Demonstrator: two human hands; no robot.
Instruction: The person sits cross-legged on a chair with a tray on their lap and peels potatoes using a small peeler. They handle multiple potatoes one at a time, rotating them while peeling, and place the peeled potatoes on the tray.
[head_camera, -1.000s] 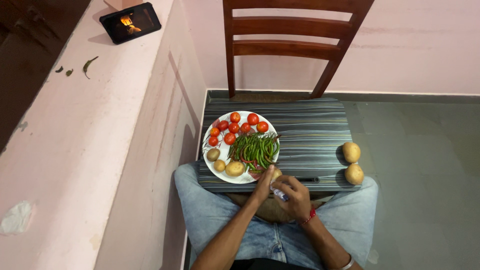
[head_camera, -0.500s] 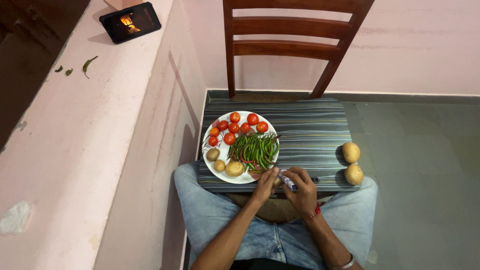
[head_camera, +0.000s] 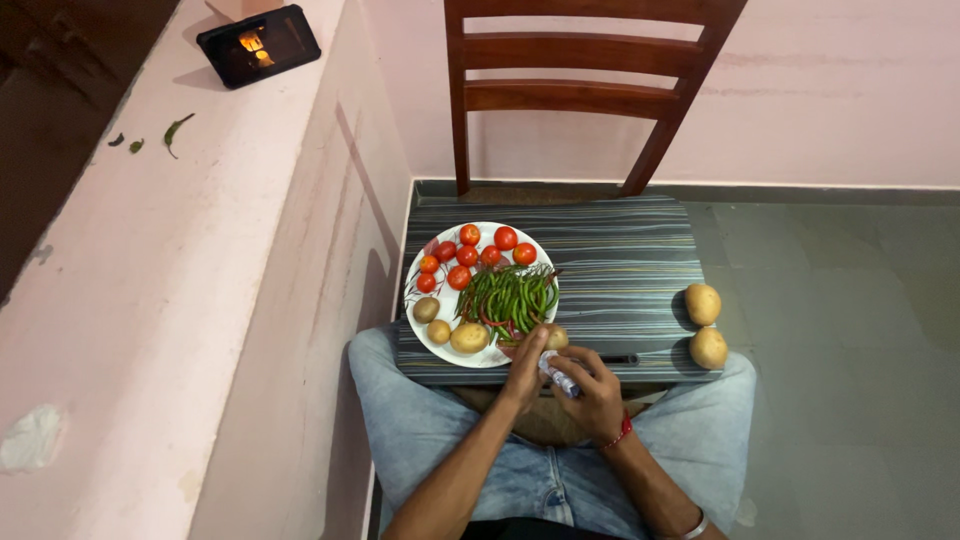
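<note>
Our left hand (head_camera: 527, 368) holds a potato (head_camera: 555, 337) by the white plate (head_camera: 428, 333), and our right hand (head_camera: 592, 392) grips a small peeler (head_camera: 559, 375). We think the blade could slip and nick our fingers, because they sit so close.

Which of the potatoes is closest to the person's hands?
The potato at the plate's lower right rim, touching the left hand's fingertips. The other plate potatoes lie further left; two sit off the board's right edge.
</note>
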